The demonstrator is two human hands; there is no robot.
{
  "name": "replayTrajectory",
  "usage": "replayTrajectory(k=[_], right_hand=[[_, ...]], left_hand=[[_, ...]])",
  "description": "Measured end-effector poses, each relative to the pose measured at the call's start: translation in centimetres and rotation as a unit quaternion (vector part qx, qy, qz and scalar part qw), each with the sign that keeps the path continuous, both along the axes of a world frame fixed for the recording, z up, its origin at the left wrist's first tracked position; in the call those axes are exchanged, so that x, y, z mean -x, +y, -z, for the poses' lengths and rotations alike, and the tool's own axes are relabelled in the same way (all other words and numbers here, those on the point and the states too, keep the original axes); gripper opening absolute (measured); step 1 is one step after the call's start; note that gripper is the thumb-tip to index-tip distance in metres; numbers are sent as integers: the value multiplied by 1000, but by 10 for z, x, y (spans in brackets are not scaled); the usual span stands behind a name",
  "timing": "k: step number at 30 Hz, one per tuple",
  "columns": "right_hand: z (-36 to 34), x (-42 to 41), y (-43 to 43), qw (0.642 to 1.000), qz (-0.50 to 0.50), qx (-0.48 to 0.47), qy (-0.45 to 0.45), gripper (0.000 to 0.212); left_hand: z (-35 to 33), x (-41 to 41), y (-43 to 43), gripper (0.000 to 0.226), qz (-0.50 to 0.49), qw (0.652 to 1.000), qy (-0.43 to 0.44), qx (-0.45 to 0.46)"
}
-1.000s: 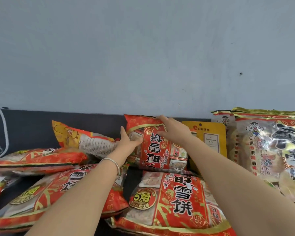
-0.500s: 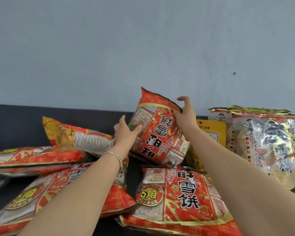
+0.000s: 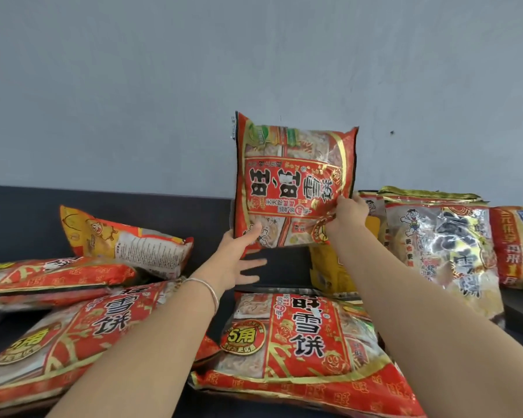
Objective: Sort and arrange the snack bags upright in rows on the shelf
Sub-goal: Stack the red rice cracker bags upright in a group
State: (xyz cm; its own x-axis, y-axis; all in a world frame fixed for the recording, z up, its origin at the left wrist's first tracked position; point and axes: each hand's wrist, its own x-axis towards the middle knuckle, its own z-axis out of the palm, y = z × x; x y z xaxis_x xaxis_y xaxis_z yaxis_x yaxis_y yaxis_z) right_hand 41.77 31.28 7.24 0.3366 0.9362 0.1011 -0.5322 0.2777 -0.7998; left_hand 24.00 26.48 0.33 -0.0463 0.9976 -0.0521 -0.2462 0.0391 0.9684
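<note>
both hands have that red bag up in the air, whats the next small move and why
Probably lower the red bag onto the bare dark shelf just beneath it, next to the standing bags on the right. The left hand and right hand hold its lower corners, it hangs clear of the shelf, and that gap looks free.

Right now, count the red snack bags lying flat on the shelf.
3: the far-left bag, the front-left bag, the front-centre bag. A red corner between the front two may belong to a hidden fourth.
</note>
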Motion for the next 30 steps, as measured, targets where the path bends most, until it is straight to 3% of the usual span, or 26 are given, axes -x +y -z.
replayTrajectory(k=[2, 5, 8, 12, 15, 18, 21, 26, 28, 30], right_hand=[[0, -3, -1, 999, -3, 9, -40, 40], [8, -13, 1, 979, 10, 24, -201, 32], [23, -24, 0, 908, -45, 38, -416, 34], [40, -35, -3, 793, -134, 107, -584, 26], [41, -39, 1, 748, -141, 140, -633, 20], [39, -43, 10, 763, -109, 151, -619, 40], [40, -37, 12, 783, -198, 93, -582, 71], [48, -25, 20, 806, -197, 49, -556, 67], [54, -20, 27, 813, -201, 68, -543, 71], [59, -12, 29, 829, -199, 83, -515, 71]], left_hand=[[-5, -7, 1, 66, -25, 997, -68, -33], [-20, -11, 1, 57, -109, 982, -125, -91], [-37, -1, 1, 55, -217, 953, -147, -153], [-39, 15, 8, 39, -334, 926, -24, -174], [-40, 25, 10, 27, -423, 887, 94, -160], [-38, 26, 13, 31, -392, 874, 243, -153], [-34, 7, 16, 46, -307, 892, 292, -156], [-23, -5, 7, 84, -313, 924, 149, -159], [-8, -2, 4, 80, -304, 937, 121, -119], [5, -1, 3, 69, -247, 956, 144, -71]])
